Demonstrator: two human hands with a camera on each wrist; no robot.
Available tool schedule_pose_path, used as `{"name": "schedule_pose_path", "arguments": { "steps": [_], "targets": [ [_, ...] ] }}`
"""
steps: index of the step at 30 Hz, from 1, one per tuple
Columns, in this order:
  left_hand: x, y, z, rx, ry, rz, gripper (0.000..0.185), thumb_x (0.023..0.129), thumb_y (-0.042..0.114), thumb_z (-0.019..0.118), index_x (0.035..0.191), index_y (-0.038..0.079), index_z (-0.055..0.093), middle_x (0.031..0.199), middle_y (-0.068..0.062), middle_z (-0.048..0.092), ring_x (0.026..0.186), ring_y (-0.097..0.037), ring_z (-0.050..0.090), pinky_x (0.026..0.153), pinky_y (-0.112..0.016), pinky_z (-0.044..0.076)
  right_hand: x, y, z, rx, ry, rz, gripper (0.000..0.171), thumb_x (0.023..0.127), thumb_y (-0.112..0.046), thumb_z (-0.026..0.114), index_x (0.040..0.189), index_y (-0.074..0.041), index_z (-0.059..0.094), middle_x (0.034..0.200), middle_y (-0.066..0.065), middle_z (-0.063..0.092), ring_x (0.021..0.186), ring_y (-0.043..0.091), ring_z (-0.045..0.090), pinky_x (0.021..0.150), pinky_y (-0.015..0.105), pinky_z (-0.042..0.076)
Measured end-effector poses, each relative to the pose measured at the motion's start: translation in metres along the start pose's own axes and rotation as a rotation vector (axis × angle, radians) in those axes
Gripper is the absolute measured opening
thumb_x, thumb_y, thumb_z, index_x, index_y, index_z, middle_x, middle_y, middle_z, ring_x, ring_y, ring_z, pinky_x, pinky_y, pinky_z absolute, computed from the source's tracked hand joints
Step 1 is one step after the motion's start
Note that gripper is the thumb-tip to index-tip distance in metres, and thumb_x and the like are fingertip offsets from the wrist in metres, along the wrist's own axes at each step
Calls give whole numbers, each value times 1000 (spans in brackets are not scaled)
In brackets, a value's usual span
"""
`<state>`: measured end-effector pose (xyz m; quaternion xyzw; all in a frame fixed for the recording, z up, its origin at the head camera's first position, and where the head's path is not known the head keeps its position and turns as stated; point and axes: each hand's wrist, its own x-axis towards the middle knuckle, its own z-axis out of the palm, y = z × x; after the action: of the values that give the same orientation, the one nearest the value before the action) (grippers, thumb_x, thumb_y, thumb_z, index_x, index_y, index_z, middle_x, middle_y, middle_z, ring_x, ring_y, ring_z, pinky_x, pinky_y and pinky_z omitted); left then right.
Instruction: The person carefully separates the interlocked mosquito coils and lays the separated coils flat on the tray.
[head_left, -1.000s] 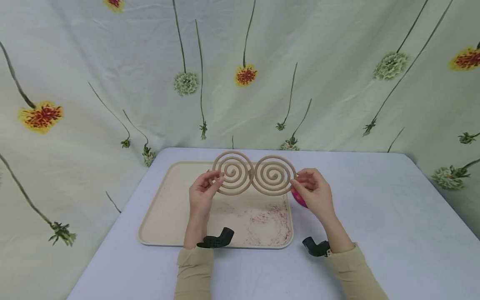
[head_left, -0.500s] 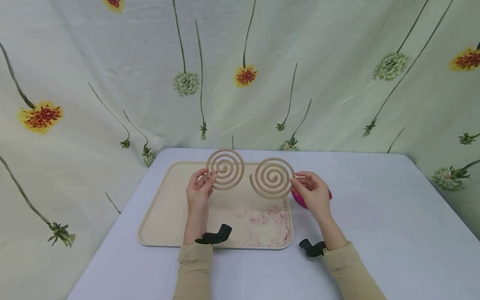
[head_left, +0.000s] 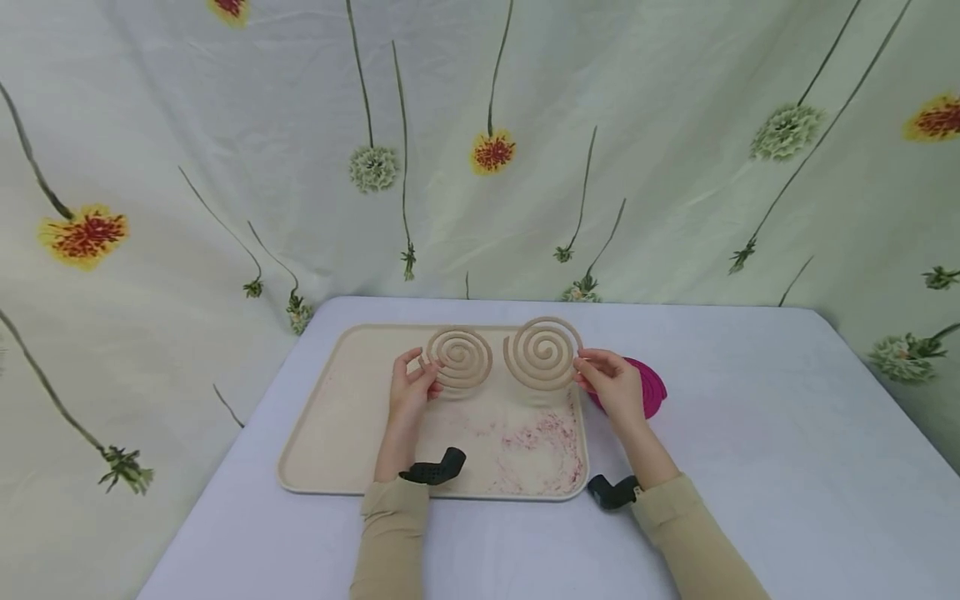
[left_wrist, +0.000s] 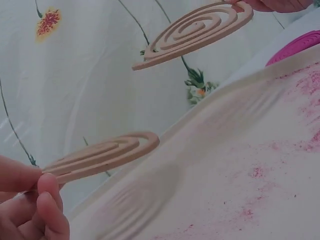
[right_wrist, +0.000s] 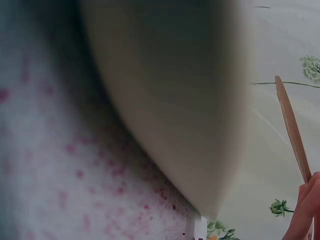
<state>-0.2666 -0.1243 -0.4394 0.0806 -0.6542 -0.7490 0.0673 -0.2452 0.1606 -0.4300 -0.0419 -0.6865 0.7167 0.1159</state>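
Table: lavender cloth top, flowered curtain behind it. One of each.

Tray: one, beige, rounded corners, lies flat on the table's left-centre. Red-pink powder smears on its right half; same smears in the left wrist view.

Pink coil: one, magenta, flat on the table just beside the tray's right edge, partly behind the right hand.

Tan coils: two flat spirals, matte tan, each a single strip wound to the centre, both held up over the tray's far half, apart from each other with a small gap between.
- Left coil: tilted flatter, lower of the two. Left hand pinches its outer left rim between thumb and fingertips, rest of the coil sticks out to the right of the grip. Left wrist view shows it edge-on, fingers closed on its end.
- Right coil: more upright, face toward the camera. Right hand pinches its outer right rim, coil extends left of the grip. Right wrist view only shows a thin edge rising from the fingertips.

Hands: two, beige sleeves, each with a black wrist camera.
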Motion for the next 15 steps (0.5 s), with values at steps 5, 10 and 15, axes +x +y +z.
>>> {"name": "schedule_pose_path", "arguments": {
  "steps": [5,10,15],
  "targets": [
    [1,-6,3,33,5,-74,49,94,4,53,136,2,26,97,-9,61,55,-5,55,54,-16,48,3,1,-2,13,-22,53,27,86,-7,67,109,7,63,77,0,67,63,4,63,62,16,54],
    [1,-8,4,20,29,-121,43,94,4,54,130,0,31,97,-12,57,57,-7,58,54,-16,51,2,0,-4,57,-61,121,25,86,-5,67,108,5,64,77,1,66,64,6,64,61,16,53],
    [1,-10,4,10,48,-155,40,91,-4,54,126,-4,35,99,-16,52,60,-10,62,58,-21,55,7,6,-5,11,-73,240,33,89,-2,62,120,8,56,77,0,65,66,6,65,65,19,55]
  ]
}}
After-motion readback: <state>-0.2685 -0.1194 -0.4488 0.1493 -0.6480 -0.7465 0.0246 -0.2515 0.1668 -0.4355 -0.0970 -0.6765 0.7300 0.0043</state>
